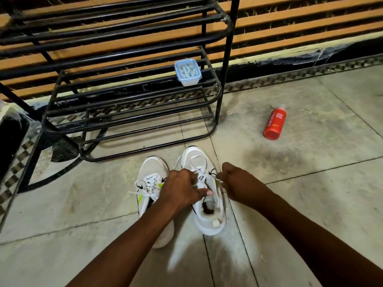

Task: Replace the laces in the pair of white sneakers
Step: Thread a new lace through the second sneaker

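Concrete floor [310,183], stained, with a black metal shoe rack [128,112] against a slatted wall. Two white sneakers sit side by side just in front of the rack: the left sneaker [149,183] laced, its ends trailing loose; the right sneaker [207,204] under both hands. Left hand [182,189] curls over the tongue area, fingers pinching the lace [200,172]. Right hand [238,183] pinches a lace end at the shoe's outer side. Lace looks thin, limp, light; best held near its stiff tip for threading. Shoe is light and soft, likely to shift unless steadied. On the rack's shelf, a small lidded plastic box [187,72] holds pale pieces, unclear what. Red bottle [274,125] lies on the floor, well apart.
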